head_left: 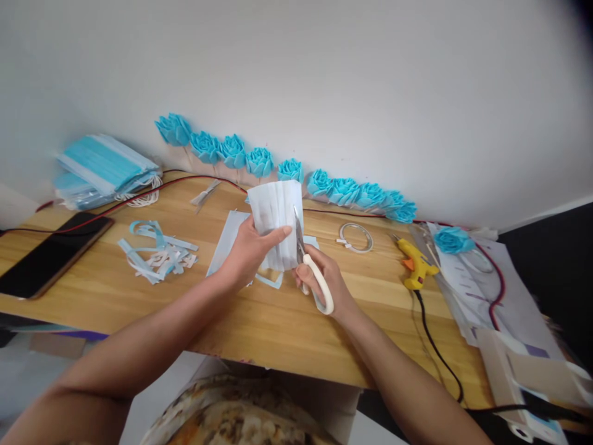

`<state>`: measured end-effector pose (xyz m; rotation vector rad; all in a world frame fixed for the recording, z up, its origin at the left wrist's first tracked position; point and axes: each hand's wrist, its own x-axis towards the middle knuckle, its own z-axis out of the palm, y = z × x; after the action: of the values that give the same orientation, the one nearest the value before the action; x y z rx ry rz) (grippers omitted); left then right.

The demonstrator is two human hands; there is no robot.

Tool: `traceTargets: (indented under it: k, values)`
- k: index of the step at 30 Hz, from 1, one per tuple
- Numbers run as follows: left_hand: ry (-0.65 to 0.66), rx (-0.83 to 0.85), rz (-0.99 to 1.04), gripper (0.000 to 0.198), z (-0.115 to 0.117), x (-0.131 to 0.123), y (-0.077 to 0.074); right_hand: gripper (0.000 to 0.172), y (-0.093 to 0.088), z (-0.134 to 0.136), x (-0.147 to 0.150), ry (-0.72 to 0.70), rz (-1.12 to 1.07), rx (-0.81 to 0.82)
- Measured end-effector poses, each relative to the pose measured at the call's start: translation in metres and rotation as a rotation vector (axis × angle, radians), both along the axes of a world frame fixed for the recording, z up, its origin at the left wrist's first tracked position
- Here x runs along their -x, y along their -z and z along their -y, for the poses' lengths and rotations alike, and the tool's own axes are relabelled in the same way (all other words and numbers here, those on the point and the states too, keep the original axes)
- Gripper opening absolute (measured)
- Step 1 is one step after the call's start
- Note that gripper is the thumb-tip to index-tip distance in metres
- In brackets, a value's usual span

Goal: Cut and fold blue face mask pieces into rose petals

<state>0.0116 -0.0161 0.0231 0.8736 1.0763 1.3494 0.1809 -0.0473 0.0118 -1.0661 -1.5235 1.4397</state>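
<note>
My left hand [250, 250] grips a white pleated face mask [277, 216] and holds it upright above the wooden table [259, 321]. My right hand [327, 281] is closed round the cream handles of a pair of scissors [309, 266]. The blades point up along the mask's right edge. Flat pale-blue mask pieces [227, 238] lie on the table under my hands.
Cut strips [157, 253] lie left of my hands, a phone [50, 253] and a stack of blue masks [104, 170] further left. Blue mask roses [287, 170] line the wall. A wire coil [356, 237], yellow glue gun [417, 266] with black cable and papers sit right.
</note>
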Motion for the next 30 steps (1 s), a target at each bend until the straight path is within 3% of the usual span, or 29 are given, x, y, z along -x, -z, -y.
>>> traceTargets:
  k: [13,30]
  values:
    - [-0.007,0.008,-0.021,0.051,0.0047,-0.0049,0.0001,0.06,-0.0025,0.0007,0.0016,0.019,0.006,-0.008]
    - [-0.03,0.002,-0.004,0.053,0.0051,-0.007,0.0016,0.046,0.0002,0.0019,0.0012,0.07,-0.028,0.026]
